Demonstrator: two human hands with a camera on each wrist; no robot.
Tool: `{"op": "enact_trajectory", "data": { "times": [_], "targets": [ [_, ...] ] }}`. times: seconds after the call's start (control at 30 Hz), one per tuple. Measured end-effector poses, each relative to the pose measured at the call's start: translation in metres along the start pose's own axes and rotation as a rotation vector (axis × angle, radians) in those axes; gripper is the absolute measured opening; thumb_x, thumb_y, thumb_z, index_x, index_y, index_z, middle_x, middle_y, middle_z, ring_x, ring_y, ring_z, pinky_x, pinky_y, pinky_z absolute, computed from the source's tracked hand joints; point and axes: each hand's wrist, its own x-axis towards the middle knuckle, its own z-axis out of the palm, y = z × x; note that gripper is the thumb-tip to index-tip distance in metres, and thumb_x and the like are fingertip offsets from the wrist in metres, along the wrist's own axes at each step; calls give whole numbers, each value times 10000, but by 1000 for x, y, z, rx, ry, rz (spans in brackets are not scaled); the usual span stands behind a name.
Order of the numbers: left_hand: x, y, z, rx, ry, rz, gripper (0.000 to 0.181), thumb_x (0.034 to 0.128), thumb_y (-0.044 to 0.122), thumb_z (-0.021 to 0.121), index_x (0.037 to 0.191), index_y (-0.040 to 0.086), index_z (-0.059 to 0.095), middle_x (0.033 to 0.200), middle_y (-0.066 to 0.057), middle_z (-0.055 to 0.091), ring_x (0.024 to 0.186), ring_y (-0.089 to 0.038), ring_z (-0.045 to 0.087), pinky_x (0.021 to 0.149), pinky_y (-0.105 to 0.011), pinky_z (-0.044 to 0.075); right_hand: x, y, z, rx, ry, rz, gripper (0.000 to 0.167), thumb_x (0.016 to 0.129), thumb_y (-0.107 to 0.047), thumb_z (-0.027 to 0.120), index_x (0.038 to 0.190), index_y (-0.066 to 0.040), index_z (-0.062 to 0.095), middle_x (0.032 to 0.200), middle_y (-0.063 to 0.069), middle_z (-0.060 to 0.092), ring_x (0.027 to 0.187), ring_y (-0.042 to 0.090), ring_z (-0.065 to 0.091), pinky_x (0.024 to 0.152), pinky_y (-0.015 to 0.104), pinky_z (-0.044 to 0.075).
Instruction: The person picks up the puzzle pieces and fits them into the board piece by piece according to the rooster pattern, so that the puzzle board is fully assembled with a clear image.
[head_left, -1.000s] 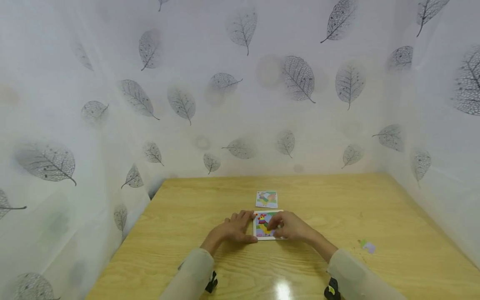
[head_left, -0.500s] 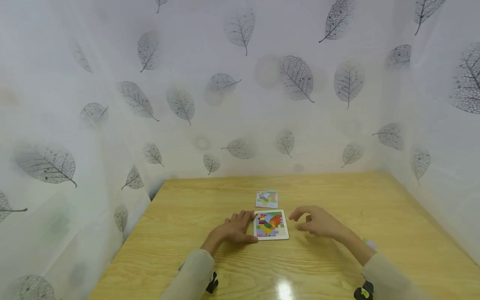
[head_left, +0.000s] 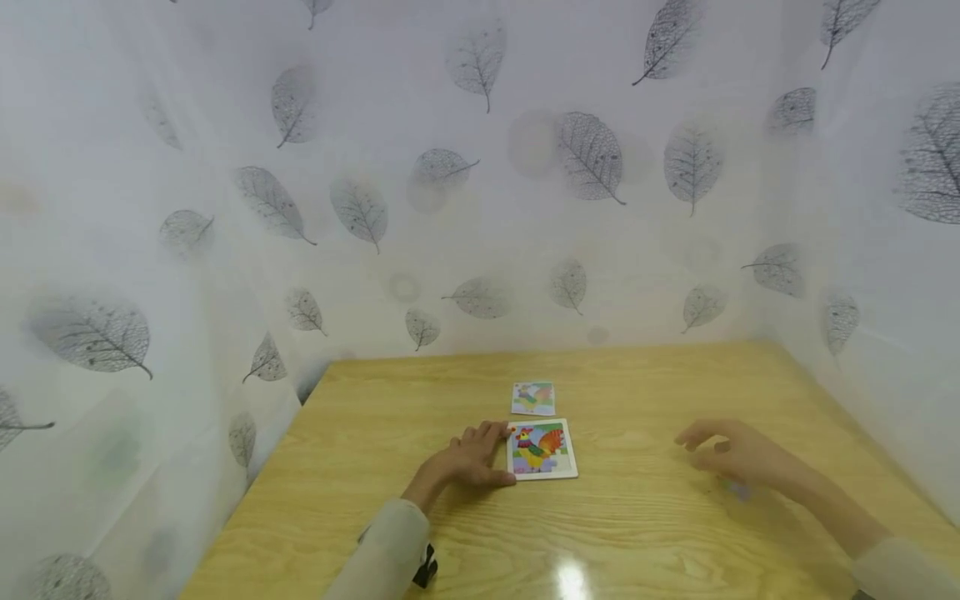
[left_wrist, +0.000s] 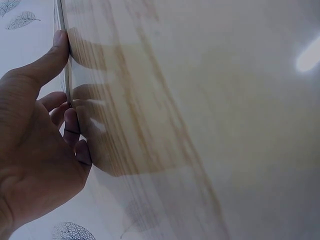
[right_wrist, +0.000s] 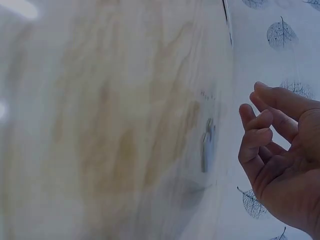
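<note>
A square rooster jigsaw puzzle [head_left: 542, 448] in a white frame lies flat on the wooden table. Its lower right part shows a pale, bare patch. My left hand [head_left: 471, 456] rests on the table at the puzzle's left side, with the thumb at the near corner and the index finger by the far corner. Nothing is held in my right hand [head_left: 738, 454], which hovers well to the right with relaxed, slightly bent fingers. Partly behind it, a few loose puzzle pieces [head_left: 740, 490] lie on the table; the right wrist view shows these pieces [right_wrist: 207, 150] edge-on.
A picture card [head_left: 533, 398] with the same rooster lies just beyond the puzzle. The wooden table [head_left: 420, 533] reaches back to a pale curtain [head_left: 480, 233] printed with leaves, which also hangs at both sides.
My right hand has left the puzzle and moved far right, to the loose pieces. With it gone, the rooster's red tail shows. My left hand stays in place.
</note>
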Motion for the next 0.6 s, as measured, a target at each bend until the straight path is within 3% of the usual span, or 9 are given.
{"op": "enact_trajectory", "data": {
  "times": [0.07, 0.13, 0.27, 0.37, 0.43, 0.47, 0.53, 0.6],
  "targets": [
    [-1, 1, -1, 4, -6, 4, 884, 949, 488, 711, 1593, 83, 261, 1610, -165, 311, 1413, -444, 345, 1140, -703, 256, -9, 7, -4, -15, -16, 3, 349, 983, -121, 700, 1289, 33, 634, 1221, 258, 628, 797, 196, 667, 585, 326, 564],
    [-1, 1, -2, 2, -9, 3, 883, 945, 478, 721, 1587, 74, 269, 1605, -169, 316, 1411, -445, 347, 1137, -710, 256, -17, 12, -7, -3, -29, 13, 366, 990, -123, 693, 1315, 28, 619, 1244, 264, 619, 830, 217, 681, 600, 332, 568],
    [-1, 3, -4, 8, -15, -14, 882, 942, 463, 730, 1588, 75, 273, 1607, -154, 322, 1421, -425, 350, 1148, -697, 254, -29, 18, -15, 50, -47, 51, 404, 1003, -135, 677, 1366, 18, 583, 1310, 311, 570, 648, 130, 604, 522, 279, 511],
    [-2, 3, -4, 5, -13, -11, 883, 937, 465, 738, 1583, 74, 280, 1596, -154, 333, 1411, -423, 360, 1144, -700, 259, -36, 23, -19, -33, -49, 21, 394, 991, -136, 693, 1349, 5, 611, 1320, 326, 588, 880, 324, 717, 657, 246, 547],
    [-2, 2, -4, 3, -19, -8, 887, 942, 483, 722, 1589, 80, 269, 1601, -156, 326, 1416, -426, 354, 1148, -701, 252, -39, 26, -21, -65, -55, -2, 372, 986, -120, 695, 1331, 3, 629, 1337, 335, 593, 1053, 508, 674, 750, 240, 553],
    [-3, 1, -3, 1, -23, -7, 891, 943, 493, 716, 1593, 86, 263, 1607, -156, 319, 1419, -426, 348, 1152, -702, 244, -41, 27, -21, -66, -61, -8, 364, 988, -114, 692, 1327, 4, 632, 1344, 349, 584, 1079, 540, 656, 762, 242, 555],
    [-2, 0, -2, 2, -20, 0, 894, 940, 515, 710, 1589, 92, 263, 1605, -158, 316, 1412, -431, 348, 1145, -709, 247, -43, 30, -22, -28, -83, -14, 357, 994, -94, 678, 1331, 12, 625, 1351, 374, 564, 983, 448, 694, 705, 250, 557],
    [-1, -1, -2, -3, -22, 1, 900, 942, 530, 700, 1594, 99, 255, 1612, -157, 306, 1418, -433, 338, 1149, -710, 237, -44, 31, -22, 12, -103, -17, 346, 1002, -73, 659, 1337, 4, 621, 1358, 368, 558, 999, 223, 699, 690, 262, 555]
  ]
}}
